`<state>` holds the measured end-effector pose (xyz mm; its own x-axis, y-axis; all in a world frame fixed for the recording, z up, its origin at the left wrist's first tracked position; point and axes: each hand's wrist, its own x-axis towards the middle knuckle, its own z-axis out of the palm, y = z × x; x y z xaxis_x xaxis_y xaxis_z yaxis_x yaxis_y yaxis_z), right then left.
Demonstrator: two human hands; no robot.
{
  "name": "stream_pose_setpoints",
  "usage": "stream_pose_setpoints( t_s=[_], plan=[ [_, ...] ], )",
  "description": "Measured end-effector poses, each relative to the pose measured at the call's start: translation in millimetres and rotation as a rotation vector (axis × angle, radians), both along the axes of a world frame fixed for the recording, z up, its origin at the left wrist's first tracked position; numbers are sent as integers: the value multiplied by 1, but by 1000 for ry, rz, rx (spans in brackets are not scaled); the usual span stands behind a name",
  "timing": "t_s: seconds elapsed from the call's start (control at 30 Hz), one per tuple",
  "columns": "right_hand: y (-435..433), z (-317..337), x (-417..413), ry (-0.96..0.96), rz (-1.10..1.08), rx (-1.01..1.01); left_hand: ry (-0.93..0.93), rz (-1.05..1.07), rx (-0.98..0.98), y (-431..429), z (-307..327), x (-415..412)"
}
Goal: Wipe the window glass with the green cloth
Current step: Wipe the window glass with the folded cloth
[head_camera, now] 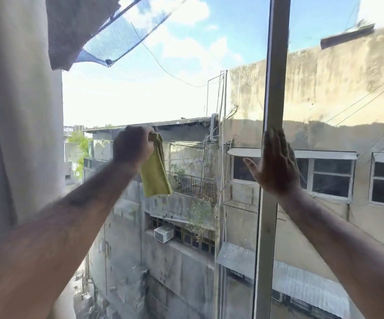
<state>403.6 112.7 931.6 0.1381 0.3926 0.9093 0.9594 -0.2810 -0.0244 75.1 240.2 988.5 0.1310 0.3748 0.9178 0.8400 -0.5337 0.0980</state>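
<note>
My left hand (pixel 133 146) is closed in a fist around the top of the green cloth (pixel 155 173), which hangs down folded below the fist in front of the left window glass (pixel 168 93). My right hand (pixel 276 164) lies flat with fingers spread against the vertical window frame (pixel 276 88) and the edge of the right pane (pixel 338 107). It holds nothing. Whether the cloth touches the glass I cannot tell.
A pale curtain (pixel 18 111) hangs at the far left beside the glass. Outside are grey buildings (pixel 181 261), a balcony railing (pixel 191 183), cables and a blue net (pixel 117 35) overhead. The frame divides the two panes.
</note>
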Motion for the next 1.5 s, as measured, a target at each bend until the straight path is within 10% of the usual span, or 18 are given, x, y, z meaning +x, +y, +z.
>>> stream_pose_setpoints(
  t_s=[0.3,0.6,0.93,1.2,1.5],
  plan=[
    [45,-26,28,-79,-67,152,-4,-370,125,65,-62,34],
    [61,-32,39,-128,-63,249,-214,-156,203,83,-14,107],
    [59,-32,40,-159,-46,276,673,-187,567,76,-116,117],
    [59,-31,40,-157,-30,279,-399,-80,95,86,-12,103],
    [58,-32,41,-165,-48,258,717,-137,553,80,-115,112]
  ],
)
